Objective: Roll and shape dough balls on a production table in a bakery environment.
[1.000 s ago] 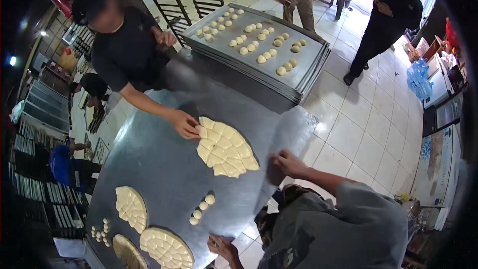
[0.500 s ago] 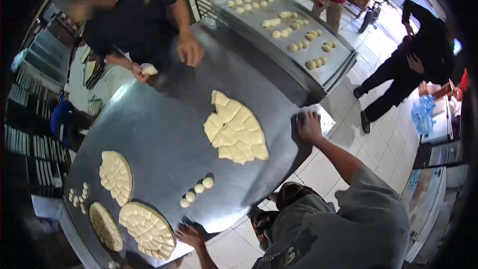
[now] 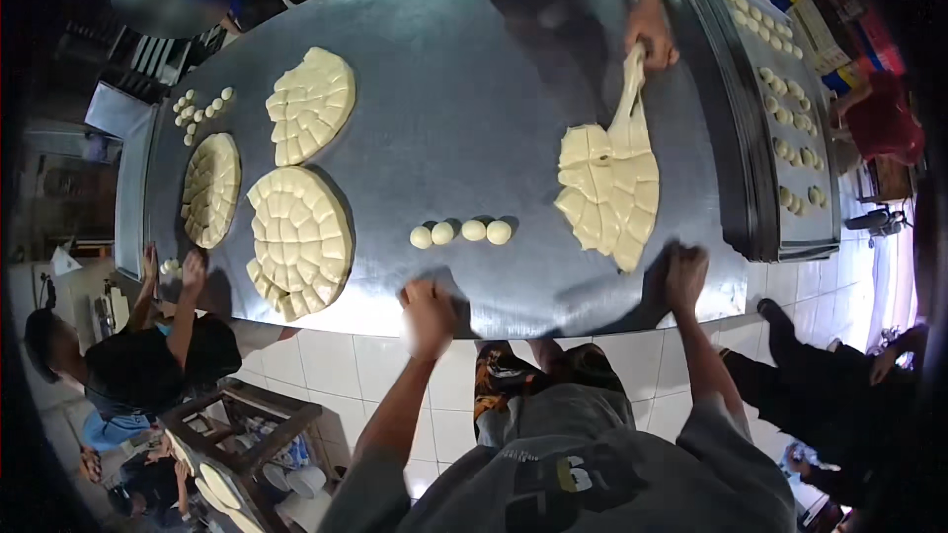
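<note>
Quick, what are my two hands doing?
Left hand: closed fist, blurred, nothing visibly held.
Right hand: closed on the grey metal table edge, beside cut pale dough.

Four scored dough rounds (image 3: 299, 237), four dough balls (image 3: 460, 232)

White tiled floor (image 3: 326, 365), wooden rack (image 3: 237, 434) nearby.

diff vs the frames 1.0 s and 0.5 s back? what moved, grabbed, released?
The person's left hand has come to the near table edge, closed, blurred with motion; the right hand stays fisted by the cut dough disc. The co-worker's hand across the steel table, which earlier held a small piece, now lifts a strip off that disc. The four dough balls and the tray of balls are unchanged.
</note>
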Demonstrator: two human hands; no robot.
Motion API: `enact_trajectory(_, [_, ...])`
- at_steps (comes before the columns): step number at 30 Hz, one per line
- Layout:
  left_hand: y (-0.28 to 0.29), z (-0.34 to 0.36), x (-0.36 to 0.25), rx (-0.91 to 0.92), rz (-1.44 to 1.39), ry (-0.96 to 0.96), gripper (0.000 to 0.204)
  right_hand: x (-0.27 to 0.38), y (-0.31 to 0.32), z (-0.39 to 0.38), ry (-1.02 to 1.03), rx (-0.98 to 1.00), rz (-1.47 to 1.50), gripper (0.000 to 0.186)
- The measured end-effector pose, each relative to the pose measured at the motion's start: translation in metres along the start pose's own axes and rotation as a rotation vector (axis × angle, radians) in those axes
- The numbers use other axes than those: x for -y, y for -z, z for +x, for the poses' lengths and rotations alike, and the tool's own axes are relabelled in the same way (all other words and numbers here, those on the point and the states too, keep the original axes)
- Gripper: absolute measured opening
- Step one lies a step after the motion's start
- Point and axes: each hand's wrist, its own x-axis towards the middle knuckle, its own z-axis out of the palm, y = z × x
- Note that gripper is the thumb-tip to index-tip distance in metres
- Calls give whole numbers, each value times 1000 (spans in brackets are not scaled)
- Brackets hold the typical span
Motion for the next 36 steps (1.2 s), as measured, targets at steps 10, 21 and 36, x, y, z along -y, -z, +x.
enact_trajectory(10, [-16,12,-11,32,-57,323,15,-4,-6,20,-29,-21,-41,29])
enact_trajectory(21, [34,47,27,315,-322,332,36,137,-26,-30,233,458,631,36])
enact_trajectory(36, [57,75,10,256,-484,368,39,148,-54,-33,-193,-235,-196,44])
